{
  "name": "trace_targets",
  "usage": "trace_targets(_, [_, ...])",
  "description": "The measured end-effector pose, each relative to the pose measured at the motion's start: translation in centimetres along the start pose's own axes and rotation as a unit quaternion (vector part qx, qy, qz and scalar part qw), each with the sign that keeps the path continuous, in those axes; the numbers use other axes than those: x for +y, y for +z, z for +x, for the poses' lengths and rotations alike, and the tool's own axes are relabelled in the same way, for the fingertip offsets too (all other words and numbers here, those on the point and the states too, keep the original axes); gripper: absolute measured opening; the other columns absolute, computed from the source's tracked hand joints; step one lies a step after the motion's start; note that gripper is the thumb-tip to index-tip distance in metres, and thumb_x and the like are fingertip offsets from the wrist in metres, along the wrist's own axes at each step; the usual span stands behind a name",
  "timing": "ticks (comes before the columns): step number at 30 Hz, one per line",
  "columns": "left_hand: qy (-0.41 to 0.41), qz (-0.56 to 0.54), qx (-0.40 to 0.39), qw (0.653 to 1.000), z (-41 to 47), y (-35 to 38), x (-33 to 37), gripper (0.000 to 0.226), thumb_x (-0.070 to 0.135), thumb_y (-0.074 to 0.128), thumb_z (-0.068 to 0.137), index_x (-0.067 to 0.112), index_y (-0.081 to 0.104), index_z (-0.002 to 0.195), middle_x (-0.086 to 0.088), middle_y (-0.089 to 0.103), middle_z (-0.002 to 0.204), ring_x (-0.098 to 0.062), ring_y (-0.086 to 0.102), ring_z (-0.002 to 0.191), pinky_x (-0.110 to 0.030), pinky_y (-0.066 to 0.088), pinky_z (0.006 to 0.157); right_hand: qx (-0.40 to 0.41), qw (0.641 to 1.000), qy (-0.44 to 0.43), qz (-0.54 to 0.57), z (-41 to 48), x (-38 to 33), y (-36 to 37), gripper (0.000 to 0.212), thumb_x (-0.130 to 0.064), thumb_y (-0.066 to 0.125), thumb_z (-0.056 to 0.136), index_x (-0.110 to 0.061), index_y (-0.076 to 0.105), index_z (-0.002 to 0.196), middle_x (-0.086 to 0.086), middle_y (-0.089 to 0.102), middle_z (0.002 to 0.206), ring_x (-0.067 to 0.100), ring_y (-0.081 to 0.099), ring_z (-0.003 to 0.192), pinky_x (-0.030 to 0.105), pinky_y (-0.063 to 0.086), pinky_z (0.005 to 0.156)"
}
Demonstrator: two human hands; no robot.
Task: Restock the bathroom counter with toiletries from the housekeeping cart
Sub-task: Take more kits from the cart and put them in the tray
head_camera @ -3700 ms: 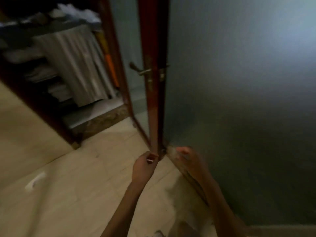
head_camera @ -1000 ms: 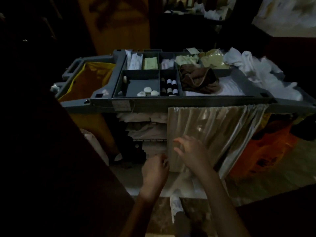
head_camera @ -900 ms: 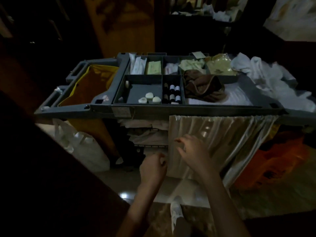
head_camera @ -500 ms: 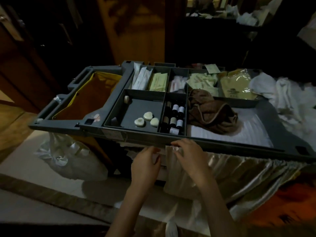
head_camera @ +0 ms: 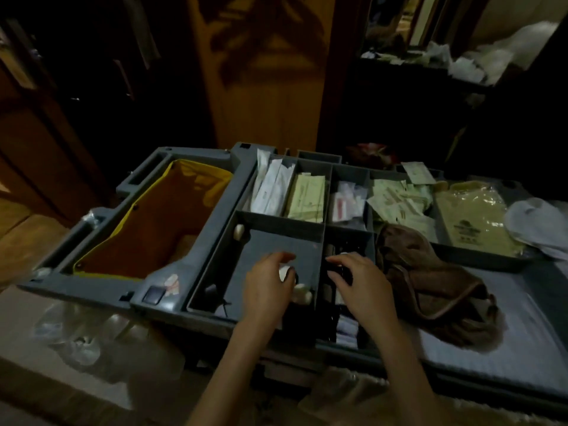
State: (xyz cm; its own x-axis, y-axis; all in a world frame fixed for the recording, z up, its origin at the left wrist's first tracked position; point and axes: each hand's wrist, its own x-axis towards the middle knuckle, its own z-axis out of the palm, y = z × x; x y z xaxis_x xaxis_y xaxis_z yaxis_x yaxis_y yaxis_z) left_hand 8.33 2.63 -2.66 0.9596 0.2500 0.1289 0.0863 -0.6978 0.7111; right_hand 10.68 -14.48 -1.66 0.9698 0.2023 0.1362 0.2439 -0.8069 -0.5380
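Observation:
The grey housekeeping cart (head_camera: 172, 305) stands in front of me, its top tray split into compartments. My left hand (head_camera: 269, 290) is in the soap compartment (head_camera: 270, 244), thumb and fingers curled round a small round white soap (head_camera: 284, 273). A second soap (head_camera: 302, 295) lies beside that hand, and a third (head_camera: 239, 232) sits in the far corner. My right hand (head_camera: 361, 287) reaches into the narrow compartment of small dark bottles (head_camera: 345, 329). Its fingers curl down over them, and the dim light hides any grip.
Rear compartments hold white packets (head_camera: 270, 189), green sachets (head_camera: 307, 195) and loose sachets (head_camera: 396, 201). A brown towel (head_camera: 430, 281) lies right of the bottles, with a beige wrapped pack (head_camera: 473, 216) and white cloth (head_camera: 541, 226) beyond. A yellow-lined bag (head_camera: 153, 229) fills the cart's left end. Below it, a clear plastic bag (head_camera: 76, 333) lies on the floor.
I have stepped up to the cart. Both hands rose from its front edge into the tray, the left onto the soaps and the right onto the bottles.

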Motion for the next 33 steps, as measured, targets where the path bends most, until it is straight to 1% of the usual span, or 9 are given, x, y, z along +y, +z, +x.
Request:
trace_targets(2, [0.009, -0.002, 0.006, 1.0, 3.6, -0.1, -0.8, 0.027, 0.02, 0.06, 0.092, 0.021, 0.063, 0.119, 0.004, 0.064, 0.118, -0.012, 0.058, 0.107, -0.016, 0.038, 0.079, 0.02, 1.0, 0.013, 0.014, 3.2, -0.2, 0.5, 0.023, -0.025, 0.061, 0.094, -0.023, 0.066, 0.116, -0.004, 0.062, 0.115, 0.018, 0.057, 0.107, 0.029, 0.049, 0.083])
trace_targets(6, [0.027, -0.012, 0.025, 0.999, 8.7, 0.3, -3.2, 0.025, 0.015, 0.063, 0.088, 0.02, 0.066, 0.112, 0.004, 0.067, 0.11, -0.012, 0.061, 0.101, -0.024, 0.047, 0.078, 0.036, 0.998, 0.051, 0.018, 8.3, -1.1, 2.0, 0.028, -0.028, 0.059, 0.095, -0.02, 0.063, 0.122, -0.002, 0.061, 0.119, 0.017, 0.058, 0.108, 0.029, 0.05, 0.086])
trace_targets(13, [0.053, -0.094, 0.055, 0.993, 13.9, 1.1, -5.6, 0.028, 0.007, 0.063, 0.086, 0.021, 0.066, 0.109, 0.005, 0.069, 0.102, -0.009, 0.064, 0.09, -0.028, 0.053, 0.077, 0.059, 0.992, 0.078, 0.078, 13.0, -1.8, 5.3, 0.031, -0.019, 0.062, 0.093, -0.015, 0.062, 0.124, 0.003, 0.062, 0.121, 0.017, 0.061, 0.105, 0.025, 0.048, 0.085])
trace_targets(17, [0.063, -0.119, 0.051, 0.989, 16.5, 1.4, -6.1, 0.027, 0.008, 0.063, 0.086, 0.022, 0.066, 0.11, 0.006, 0.068, 0.101, -0.008, 0.062, 0.09, -0.029, 0.054, 0.078, 0.016, 0.988, 0.118, 0.095, 16.7, -2.8, 7.4, 0.043, -0.019, 0.06, 0.094, -0.015, 0.051, 0.135, 0.006, 0.053, 0.134, 0.021, 0.055, 0.118, 0.028, 0.043, 0.095])
trace_targets(20, [0.056, -0.123, 0.046, 0.99, 17.6, 1.8, -6.6, 0.027, 0.009, 0.063, 0.087, 0.021, 0.065, 0.111, 0.005, 0.067, 0.103, -0.007, 0.062, 0.092, -0.028, 0.055, 0.081, 0.015, 0.981, 0.167, 0.096, 19.0, -3.2, 9.0, 0.053, -0.018, 0.06, 0.093, -0.015, 0.041, 0.143, 0.01, 0.045, 0.141, 0.026, 0.051, 0.124, 0.032, 0.041, 0.101])
trace_targets(25, [0.042, -0.157, 0.047, 0.986, 17.7, 2.3, -7.2, 0.025, 0.01, 0.063, 0.088, 0.02, 0.066, 0.111, 0.005, 0.066, 0.104, -0.007, 0.063, 0.096, -0.032, 0.056, 0.085, 0.024, 0.963, 0.224, 0.147, 20.7, -3.0, 10.4, 0.061, -0.017, 0.065, 0.088, -0.017, 0.038, 0.143, 0.011, 0.048, 0.137, 0.026, 0.058, 0.111, 0.041, 0.049, 0.095])
trace_targets(27, [0.045, -0.161, 0.045, 0.985, 17.7, 2.3, -7.0, 0.026, 0.009, 0.062, 0.088, 0.021, 0.065, 0.112, 0.005, 0.066, 0.104, -0.008, 0.063, 0.096, -0.032, 0.056, 0.084, 0.026, 0.963, 0.231, 0.133, 20.8, -2.8, 10.5, 0.06, -0.021, 0.066, 0.088, -0.015, 0.039, 0.142, 0.009, 0.053, 0.13, 0.027, 0.056, 0.114, 0.038, 0.048, 0.094])
trace_targets(30, [0.045, -0.158, 0.044, 0.985, 17.6, 2.2, -6.9, 0.027, 0.008, 0.062, 0.089, 0.02, 0.065, 0.112, 0.004, 0.066, 0.104, -0.009, 0.062, 0.096, -0.032, 0.056, 0.085, 0.009, 0.954, 0.253, 0.159, 20.6, -2.5, 10.5, 0.058, -0.029, 0.066, 0.089, -0.012, 0.045, 0.14, 0.003, 0.064, 0.106, 0.022, 0.062, 0.101, 0.035, 0.051, 0.088])
trace_targets(33, [0.043, -0.164, 0.041, 0.985, 17.5, 2.1, -6.8, 0.028, 0.007, 0.061, 0.089, 0.019, 0.065, 0.114, 0.005, 0.065, 0.106, -0.008, 0.062, 0.099, -0.032, 0.056, 0.087, -0.002, 0.959, 0.261, 0.105, 20.4, -2.6, 10.7, 0.057, -0.04, 0.064, 0.088, -0.014, 0.047, 0.136, 0.003, 0.066, 0.105, 0.024, 0.063, 0.1, 0.036, 0.051, 0.086])
